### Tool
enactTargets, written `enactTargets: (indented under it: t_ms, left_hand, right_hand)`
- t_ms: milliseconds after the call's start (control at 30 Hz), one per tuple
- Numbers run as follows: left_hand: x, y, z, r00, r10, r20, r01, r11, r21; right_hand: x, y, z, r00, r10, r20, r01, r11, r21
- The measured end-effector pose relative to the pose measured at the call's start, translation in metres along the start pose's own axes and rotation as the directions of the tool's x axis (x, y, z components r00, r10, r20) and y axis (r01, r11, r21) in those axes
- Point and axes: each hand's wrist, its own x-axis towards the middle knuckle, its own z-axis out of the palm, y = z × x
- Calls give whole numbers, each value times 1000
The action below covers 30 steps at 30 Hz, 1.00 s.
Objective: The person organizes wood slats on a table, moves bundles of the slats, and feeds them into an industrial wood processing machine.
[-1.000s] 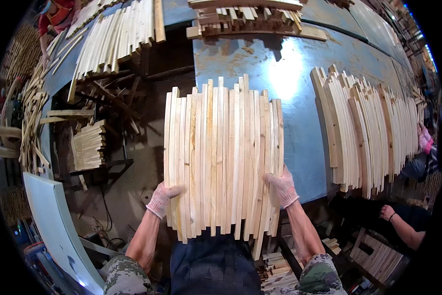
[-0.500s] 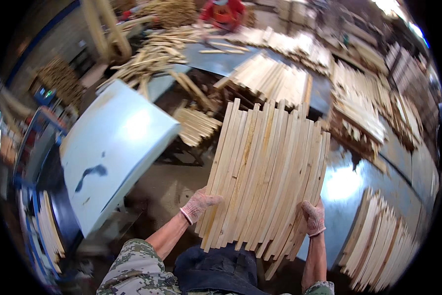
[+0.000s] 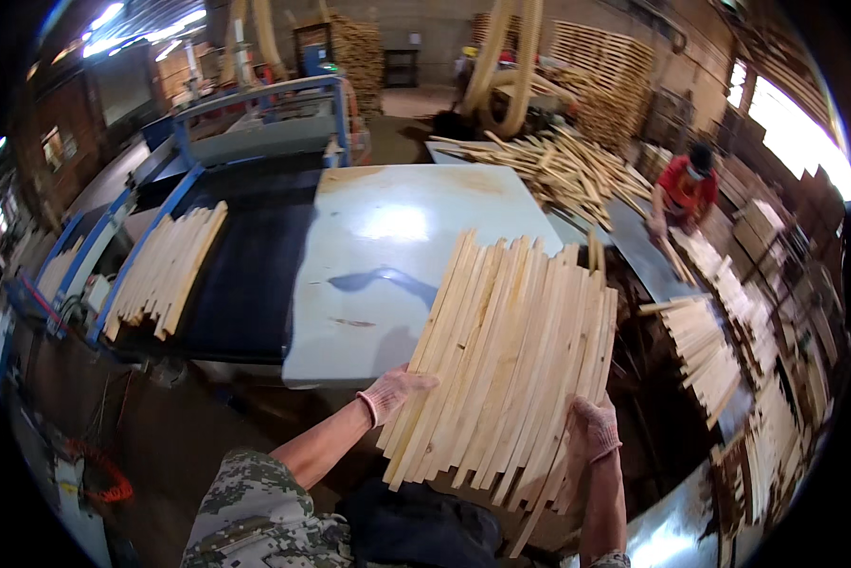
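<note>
1. Step in hand: you are carrying one fan of thin wooden slats (image 3: 506,364), held flat between both hands above the near right corner of the pale blue-grey table (image 3: 387,256). By its position, the carry looks well along and the set-down not yet begun.

2. Left hand (image 3: 397,390): gloved, pressed against the left edge of the fan near its lower end, fingers curled under the outermost slats.

3. Right hand (image 3: 591,431): gloved, clamped on the right edge of the fan low down, fingers wrapped over the outer slats.

4. Location of the load: the upper ends of the slats overhang the table corner; the lower ends hang clear in front of your body. One slat at the bottom right sticks out below the rest.

5. Next move, as a judgement: keep side pressure equal from both hands, since the slats are loose and only squeezed together. Lower the fan flat so that no slat slides out, least of all the protruding one.

6. Count:
   - Held slats: roughly twenty in one fan; an exact count cannot be read.
   - Hands on the load: two.
   - One smaller batch of slats (image 3: 165,270) lies on the dark conveyor belt (image 3: 255,265) to your left.
   - One loose heap of slats (image 3: 553,166) lies beyond the table.
   - Several stacks (image 3: 705,346) stand to your right.
   - One co-worker in a red top (image 3: 683,185) is at the far right.
</note>
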Motion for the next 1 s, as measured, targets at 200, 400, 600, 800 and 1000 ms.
enactTargets:
  t_ms: [200, 400, 600, 800, 1000]
  left_hand:
    - [5, -11, -135, 987, -59, -149, 38, 989, -142]
    - [19, 43, -175, 903, -125, -411, 89, 990, -107]
    - [91, 53, -261, 852, 174, -494, 0, 943, 332]
    - [96, 165, -305, 793, 81, -603, 519, 429, 739]
    - [71, 159, -376, 598, 224, -769, 677, 371, 635]
  right_hand:
    - [99, 8, 152, 945, 300, 134, -264, 936, -231]
    - [181, 49, 217, 919, 332, 212, -289, 934, -209]
    - [257, 81, 269, 901, 347, 260, -323, 937, -131]
    - [325, 114, 337, 902, 342, 266, -288, 932, -220]
    - [334, 143, 475, 851, 374, 367, -320, 926, -201]
